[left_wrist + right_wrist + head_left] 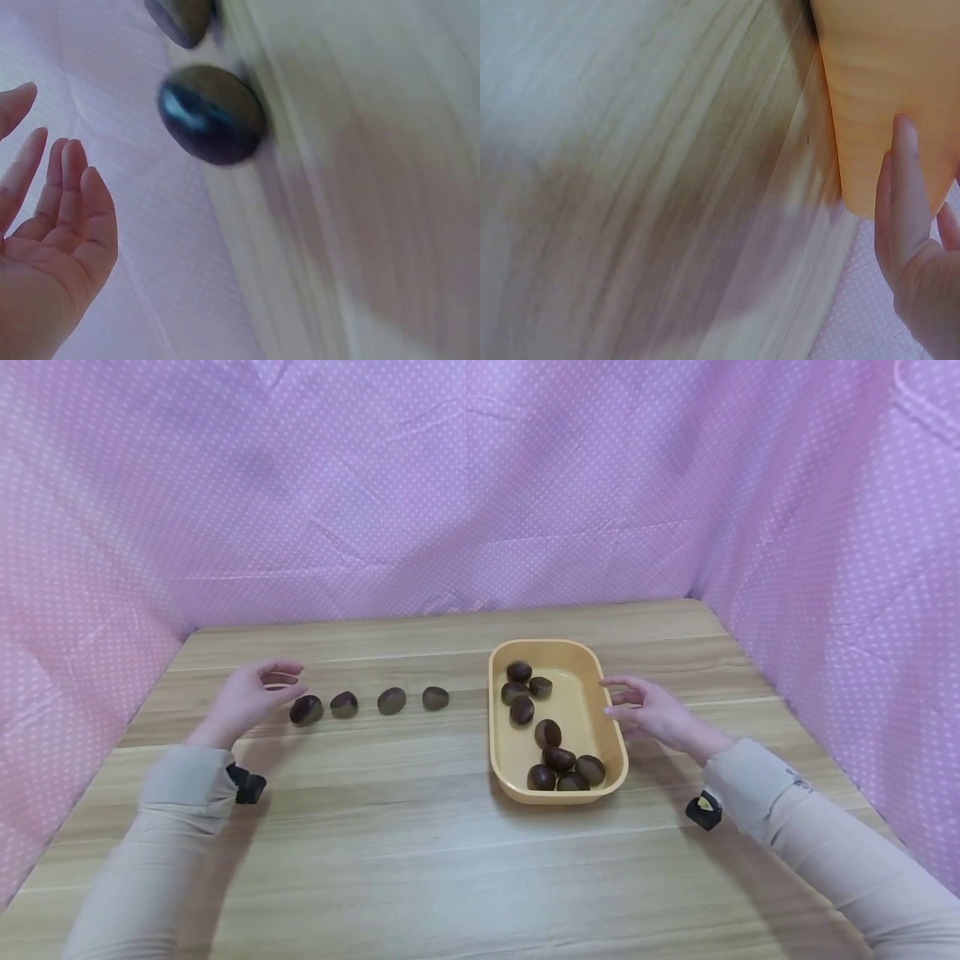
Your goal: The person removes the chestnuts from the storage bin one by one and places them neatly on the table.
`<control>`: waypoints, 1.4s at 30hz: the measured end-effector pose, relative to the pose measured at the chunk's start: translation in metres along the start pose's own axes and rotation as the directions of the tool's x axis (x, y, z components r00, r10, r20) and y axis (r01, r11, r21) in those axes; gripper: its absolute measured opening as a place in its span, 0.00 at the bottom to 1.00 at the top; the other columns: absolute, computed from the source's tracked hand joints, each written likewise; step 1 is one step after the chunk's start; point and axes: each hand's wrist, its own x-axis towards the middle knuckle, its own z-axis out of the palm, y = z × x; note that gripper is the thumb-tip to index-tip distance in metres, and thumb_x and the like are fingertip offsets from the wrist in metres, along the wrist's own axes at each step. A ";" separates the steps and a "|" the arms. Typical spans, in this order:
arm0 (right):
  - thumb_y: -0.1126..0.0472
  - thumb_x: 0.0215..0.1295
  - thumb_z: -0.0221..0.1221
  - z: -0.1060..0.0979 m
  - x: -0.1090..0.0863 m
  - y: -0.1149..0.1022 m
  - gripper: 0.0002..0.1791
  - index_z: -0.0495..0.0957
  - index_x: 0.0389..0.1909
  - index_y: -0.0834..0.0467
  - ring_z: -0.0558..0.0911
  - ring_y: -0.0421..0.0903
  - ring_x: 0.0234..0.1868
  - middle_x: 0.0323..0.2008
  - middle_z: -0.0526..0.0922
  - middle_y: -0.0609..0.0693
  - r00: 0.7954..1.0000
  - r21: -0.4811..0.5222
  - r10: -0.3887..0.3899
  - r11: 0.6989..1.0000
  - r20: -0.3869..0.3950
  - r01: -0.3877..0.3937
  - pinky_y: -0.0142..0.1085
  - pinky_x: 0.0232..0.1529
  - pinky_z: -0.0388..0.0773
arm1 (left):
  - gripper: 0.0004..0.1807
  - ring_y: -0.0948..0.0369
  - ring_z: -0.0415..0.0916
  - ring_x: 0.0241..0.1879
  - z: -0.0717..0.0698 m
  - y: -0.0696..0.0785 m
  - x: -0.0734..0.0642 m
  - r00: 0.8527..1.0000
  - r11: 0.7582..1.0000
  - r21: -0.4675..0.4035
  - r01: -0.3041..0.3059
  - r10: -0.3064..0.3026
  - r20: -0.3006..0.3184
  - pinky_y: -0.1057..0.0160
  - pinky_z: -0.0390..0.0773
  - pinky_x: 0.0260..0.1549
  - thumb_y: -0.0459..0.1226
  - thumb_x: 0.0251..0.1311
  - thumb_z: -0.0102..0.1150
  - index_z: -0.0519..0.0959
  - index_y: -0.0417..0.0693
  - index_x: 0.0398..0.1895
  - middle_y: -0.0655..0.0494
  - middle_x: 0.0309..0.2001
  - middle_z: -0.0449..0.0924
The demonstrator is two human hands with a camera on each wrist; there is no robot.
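Observation:
Several brown chestnuts lie in a row on the left half of the table. My left hand point(251, 693) is beside the leftmost chestnut point(306, 711), fingers loosely bent; in the left wrist view a gap separates the hand point(64, 232) from that chestnut point(212, 115). To the right stands a yellow plastic tray point(497, 727) with several chestnuts point(558, 759) gathered along its left side and near end. My right hand point(651, 713) is at the tray's right wall, its fingers extended. In the right wrist view a fingertip appears to touch the tray's outer side point(885, 90).
The wood-grain table point(420, 868) reaches toward me. Pink dotted cloth point(420, 485) hangs behind it and at both sides. A small black device point(250, 785) is strapped at the left wrist, and another point(703, 810) at the right.

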 end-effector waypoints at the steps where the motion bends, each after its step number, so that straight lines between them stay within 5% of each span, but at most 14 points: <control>1: 0.66 0.66 0.55 0.000 0.000 0.000 0.34 0.52 0.70 0.63 0.78 0.53 0.49 0.60 0.64 0.75 1.000 -0.002 0.000 1.000 0.001 0.000 0.48 0.44 0.81 | 0.25 0.45 0.73 0.54 0.001 0.003 0.000 1.000 1.000 -0.002 -0.011 0.011 -0.012 0.76 0.69 0.41 0.44 0.64 0.57 0.71 0.37 0.58 0.36 0.55 0.74; 13: 0.65 0.66 0.55 -0.001 0.001 0.003 0.34 0.54 0.70 0.62 0.78 0.53 0.48 0.60 0.65 0.74 1.000 -0.019 -0.006 1.000 -0.013 0.006 0.46 0.41 0.82 | 0.22 0.46 0.76 0.52 0.018 0.049 0.000 0.995 0.989 -0.111 -0.101 0.098 -0.034 0.82 0.71 0.39 0.41 0.63 0.58 0.73 0.39 0.57 0.39 0.53 0.78; 18: 0.66 0.66 0.55 -0.001 0.001 0.004 0.34 0.54 0.70 0.62 0.78 0.53 0.48 0.60 0.65 0.74 1.000 -0.020 -0.010 1.000 -0.017 0.010 0.45 0.41 0.82 | 0.21 0.59 0.78 0.47 0.026 0.071 -0.001 0.991 0.982 -0.137 -0.132 0.128 -0.034 0.79 0.72 0.42 0.41 0.62 0.59 0.74 0.40 0.55 0.42 0.51 0.79; 27: 0.66 0.65 0.55 -0.001 0.002 0.004 0.34 0.53 0.70 0.61 0.77 0.55 0.50 0.61 0.65 0.74 1.000 -0.013 -0.003 1.000 -0.017 0.003 0.46 0.43 0.82 | 0.20 0.50 0.75 0.53 0.048 0.113 0.011 0.980 0.952 -0.241 -0.188 0.196 0.011 0.56 0.74 0.54 0.38 0.62 0.59 0.74 0.40 0.56 0.44 0.54 0.77; 36: 0.66 0.66 0.55 0.001 0.001 0.003 0.34 0.53 0.70 0.63 0.79 0.54 0.49 0.60 0.64 0.75 1.000 0.010 -0.002 1.000 -0.012 0.002 0.49 0.44 0.81 | 0.17 0.50 0.76 0.51 0.081 0.164 0.026 0.923 0.866 -0.352 -0.354 0.384 0.018 0.54 0.74 0.55 0.31 0.59 0.60 0.75 0.35 0.51 0.41 0.52 0.78; 42: 0.65 0.65 0.56 0.001 0.000 0.001 0.35 0.53 0.70 0.63 0.77 0.58 0.52 0.60 0.64 0.75 1.000 -0.003 -0.013 1.000 -0.013 0.013 0.48 0.44 0.81 | 0.18 0.50 0.76 0.50 0.108 0.200 0.033 0.883 0.816 -0.410 -0.408 0.466 0.049 0.55 0.75 0.55 0.31 0.58 0.60 0.75 0.34 0.51 0.42 0.51 0.78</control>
